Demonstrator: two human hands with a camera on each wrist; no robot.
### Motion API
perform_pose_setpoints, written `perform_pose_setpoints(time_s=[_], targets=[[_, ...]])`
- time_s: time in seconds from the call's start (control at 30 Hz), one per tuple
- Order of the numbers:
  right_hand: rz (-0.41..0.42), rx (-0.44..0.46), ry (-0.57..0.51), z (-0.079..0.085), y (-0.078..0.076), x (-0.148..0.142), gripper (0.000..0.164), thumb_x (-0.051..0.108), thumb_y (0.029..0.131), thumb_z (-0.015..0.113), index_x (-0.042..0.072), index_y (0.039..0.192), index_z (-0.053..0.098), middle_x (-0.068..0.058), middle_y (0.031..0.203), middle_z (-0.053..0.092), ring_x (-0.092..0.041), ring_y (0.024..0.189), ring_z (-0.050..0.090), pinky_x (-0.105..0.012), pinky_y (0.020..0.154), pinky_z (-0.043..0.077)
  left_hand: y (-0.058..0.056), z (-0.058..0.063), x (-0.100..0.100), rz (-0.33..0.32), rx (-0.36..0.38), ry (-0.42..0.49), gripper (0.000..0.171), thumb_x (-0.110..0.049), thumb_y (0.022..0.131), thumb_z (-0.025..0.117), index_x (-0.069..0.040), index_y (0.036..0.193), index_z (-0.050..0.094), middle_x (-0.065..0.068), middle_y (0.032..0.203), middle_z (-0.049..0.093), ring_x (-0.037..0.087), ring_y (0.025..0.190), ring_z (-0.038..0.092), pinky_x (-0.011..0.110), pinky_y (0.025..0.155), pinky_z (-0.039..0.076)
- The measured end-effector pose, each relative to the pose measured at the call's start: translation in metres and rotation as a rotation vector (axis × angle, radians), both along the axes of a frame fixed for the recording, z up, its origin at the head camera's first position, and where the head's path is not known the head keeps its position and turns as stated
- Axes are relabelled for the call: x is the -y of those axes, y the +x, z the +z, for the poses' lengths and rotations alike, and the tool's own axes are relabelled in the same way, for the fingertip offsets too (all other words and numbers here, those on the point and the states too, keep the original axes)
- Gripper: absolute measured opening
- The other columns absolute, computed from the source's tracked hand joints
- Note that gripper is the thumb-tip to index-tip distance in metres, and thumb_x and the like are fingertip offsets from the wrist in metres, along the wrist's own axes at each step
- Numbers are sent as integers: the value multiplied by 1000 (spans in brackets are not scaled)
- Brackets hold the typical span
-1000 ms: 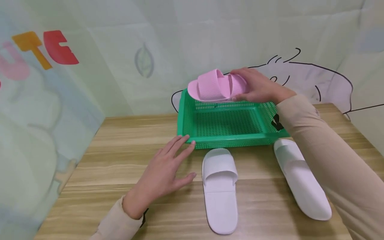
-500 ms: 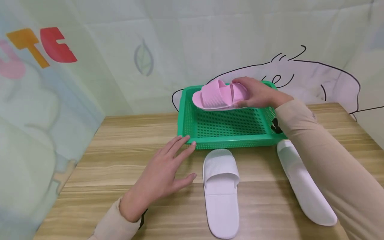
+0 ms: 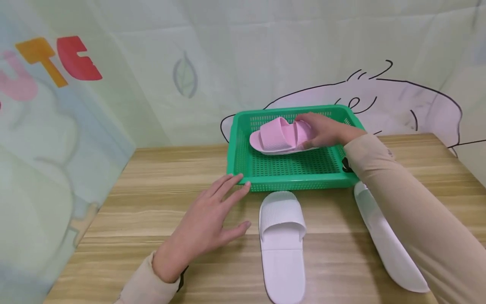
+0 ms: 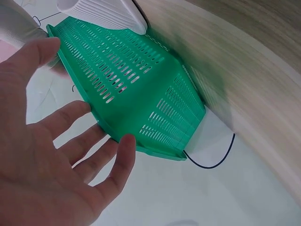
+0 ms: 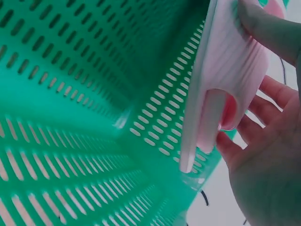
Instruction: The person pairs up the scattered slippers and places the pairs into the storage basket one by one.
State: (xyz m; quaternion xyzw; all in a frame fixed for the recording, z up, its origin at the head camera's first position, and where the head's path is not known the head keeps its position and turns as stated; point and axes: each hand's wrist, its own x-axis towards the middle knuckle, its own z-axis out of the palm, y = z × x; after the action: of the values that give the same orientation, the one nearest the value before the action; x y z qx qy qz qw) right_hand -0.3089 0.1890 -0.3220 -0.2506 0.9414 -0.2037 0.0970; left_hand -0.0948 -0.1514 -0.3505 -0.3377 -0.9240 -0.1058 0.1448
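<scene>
at left, the left hand, released with fingers spread, reaches the near left corner of a green, rectangular, perforated plastic basket. inside the basket's far half, pink slide footwear with ribbed bands is grasped at its right end by the right hand. nearer lies a white slipper with a ribbed strap; rightward, a second white slipper lies partly behind a beige sleeve.
</scene>
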Motion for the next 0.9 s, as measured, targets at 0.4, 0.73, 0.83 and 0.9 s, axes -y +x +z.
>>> perform_pose_setpoints(time_s=[0.4, 0.73, 0.83, 0.9], targets=[[-48, 87, 86, -6, 1, 0, 86, 22, 87, 86, 2, 158, 42, -24, 158, 45, -44, 141, 43, -66, 118, 37, 3, 4, -1, -7, -10, 2, 76, -45, 90, 81, -10, 153, 57, 14, 161, 49, 38, 150, 45, 56, 116, 46], [-82, 121, 124, -11, -1, 2, 84, 22, 86, 89, 2, 155, 45, -24, 152, 50, -42, 133, 48, -64, 115, 42, 5, 4, -1, -18, -13, 3, 79, -46, 89, 82, -9, 153, 56, 15, 162, 48, 40, 150, 44, 56, 116, 45], [-87, 139, 132, -11, 0, 5, 81, 21, 86, 89, 3, 152, 47, -22, 150, 52, -41, 132, 49, -63, 115, 42, 4, 4, 0, -11, 5, -4, 78, -46, 90, 81, -9, 154, 55, 14, 163, 47, 39, 151, 43, 56, 117, 44], [-92, 152, 139, -12, 0, 7, 80, 20, 86, 89, 3, 152, 47, -23, 149, 52, -41, 131, 49, -63, 115, 42, 4, 4, 0, -13, 11, -6, 78, -45, 90, 81, -9, 155, 55, 14, 164, 47, 39, 151, 43, 56, 117, 44]])
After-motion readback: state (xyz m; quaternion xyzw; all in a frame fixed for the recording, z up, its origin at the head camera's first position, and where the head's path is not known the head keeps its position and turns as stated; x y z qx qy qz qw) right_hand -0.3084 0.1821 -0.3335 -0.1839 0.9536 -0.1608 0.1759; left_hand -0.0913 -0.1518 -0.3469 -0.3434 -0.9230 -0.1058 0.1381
